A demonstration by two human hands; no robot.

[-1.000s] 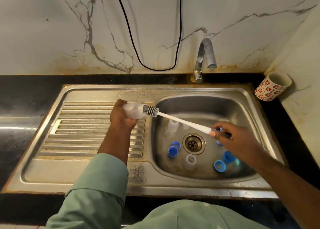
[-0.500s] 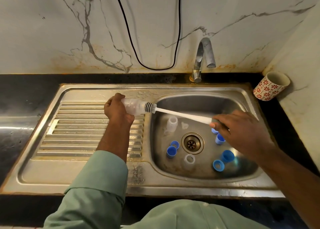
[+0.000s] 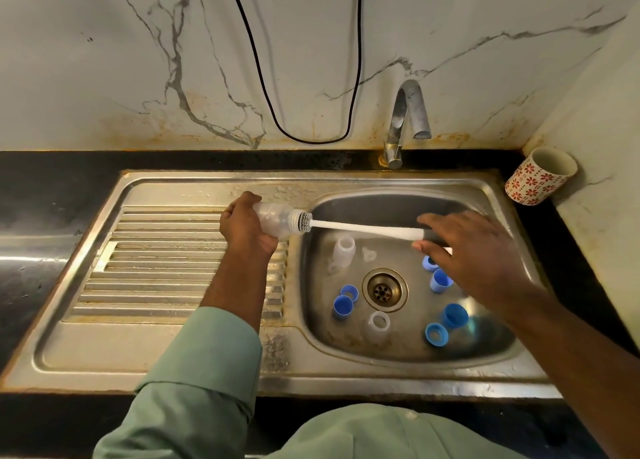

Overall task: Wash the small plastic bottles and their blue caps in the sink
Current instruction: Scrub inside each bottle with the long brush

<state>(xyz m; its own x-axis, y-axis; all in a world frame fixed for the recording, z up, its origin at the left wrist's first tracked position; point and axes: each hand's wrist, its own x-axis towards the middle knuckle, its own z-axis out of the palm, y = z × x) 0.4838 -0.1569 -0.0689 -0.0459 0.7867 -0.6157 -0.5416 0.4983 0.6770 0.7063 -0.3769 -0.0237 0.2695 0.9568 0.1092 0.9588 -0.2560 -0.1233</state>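
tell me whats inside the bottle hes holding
The bottle brush head is pushed into the bottle neck; bristles show at the mouth. The left hand covers the bottle's base.

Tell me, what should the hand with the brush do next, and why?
Probably pull the brush part way out and push it in again, scrubbing. Its bristles sit almost wholly inside the bottle, which the left hand grips on its side above the drainboard, and the right hand holds the handle's end. The tap shows no water running, so rinsing likely comes later.
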